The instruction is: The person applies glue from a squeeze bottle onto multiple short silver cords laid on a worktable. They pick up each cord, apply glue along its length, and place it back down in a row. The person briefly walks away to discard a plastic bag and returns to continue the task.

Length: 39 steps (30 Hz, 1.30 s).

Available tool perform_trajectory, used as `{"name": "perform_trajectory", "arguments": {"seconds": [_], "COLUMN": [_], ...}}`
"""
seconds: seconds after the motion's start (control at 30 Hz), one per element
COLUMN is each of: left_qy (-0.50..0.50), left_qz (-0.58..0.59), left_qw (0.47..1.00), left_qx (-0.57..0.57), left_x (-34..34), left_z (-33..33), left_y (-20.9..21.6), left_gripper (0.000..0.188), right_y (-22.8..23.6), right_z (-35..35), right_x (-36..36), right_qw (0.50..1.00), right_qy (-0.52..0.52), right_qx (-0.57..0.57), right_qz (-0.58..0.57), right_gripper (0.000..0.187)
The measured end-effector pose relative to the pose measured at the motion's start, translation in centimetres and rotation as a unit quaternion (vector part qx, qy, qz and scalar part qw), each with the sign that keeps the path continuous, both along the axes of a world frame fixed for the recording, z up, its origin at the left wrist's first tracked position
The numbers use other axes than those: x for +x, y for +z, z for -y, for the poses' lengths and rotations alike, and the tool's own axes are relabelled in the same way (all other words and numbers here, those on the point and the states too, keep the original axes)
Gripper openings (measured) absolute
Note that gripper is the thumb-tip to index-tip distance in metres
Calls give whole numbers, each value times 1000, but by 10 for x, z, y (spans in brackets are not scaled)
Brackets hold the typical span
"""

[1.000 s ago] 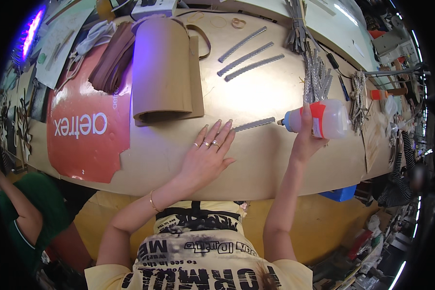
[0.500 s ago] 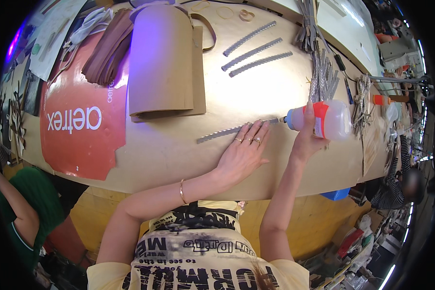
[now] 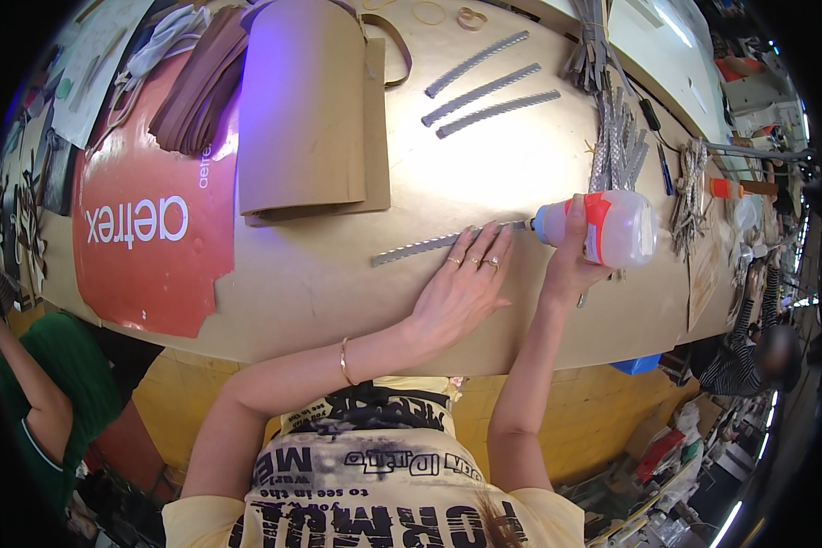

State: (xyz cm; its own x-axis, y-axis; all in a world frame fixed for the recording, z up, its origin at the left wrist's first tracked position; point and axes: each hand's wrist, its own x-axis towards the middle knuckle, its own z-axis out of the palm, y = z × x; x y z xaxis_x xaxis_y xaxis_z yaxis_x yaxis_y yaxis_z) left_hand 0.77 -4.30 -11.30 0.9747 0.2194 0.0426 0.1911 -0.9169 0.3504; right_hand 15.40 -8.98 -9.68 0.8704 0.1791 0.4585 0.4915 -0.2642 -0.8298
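Strip (image 3: 416, 249): grey with a pale, twisted-looking edge, lying aslant on the tan table (image 3: 310, 297), its right part under the left hand's fingertips.
Left hand (image 3: 461, 285): flat, palm down, fingers stretched out nearly side by side over the strip; rings on them.
Right hand (image 3: 570, 260): wrapped around the bottle.
Bottle (image 3: 628, 239): whitish, with a red label and blue collar, tipped over so its nozzle aims left at the strip's right end; from where I stand I can't quite tell whether the tip touches.
Three strips (image 3: 481, 95): grey, beyond the hands, lying apart from each other at a slant.
Bundle (image 3: 614, 151): silvery strips, just beyond the bottle.
Roll (image 3: 301, 114): tan, curved over, left of the three strips.
Brown strips (image 3: 196, 87): stacked, partly on the red sheet (image 3: 151, 265).
Co-worker: green sleeve (image 3: 78, 365), lower left.
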Motion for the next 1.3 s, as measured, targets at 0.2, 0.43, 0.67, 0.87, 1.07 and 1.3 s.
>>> {"name": "perform_trajectory", "arguments": {"seconds": [0.2,0.43,0.67,0.87,1.07,1.3], "left_qy": [28,174,184,180,181,181], "left_qz": [28,-33,-56,-41,-40,-38], "left_qw": [996,983,980,982,981,980], "left_qx": [-86,-55,-46,-48,-51,-73], "left_x": [-31,-112,-125,-127,-127,-129], "left_z": [-16,-33,-35,-36,-35,-35], "left_y": [4,16,9,3,1,0], "left_gripper": [73,77,75,74,74,73], "right_y": [1,0,1,-2,-5,-8], "right_z": [-2,-4,-14,-18,-21,-26], "right_x": [-9,-24,-40,-57,-69,-88], "right_qw": [1000,999,994,995,989,984], "right_qy": [6,28,45,96,144,175], "right_qx": [1,-9,33,1,-7,-35], "right_qz": [-21,-30,-94,-30,-22,-16], "right_gripper": [37,41,36,33,33,41]}}
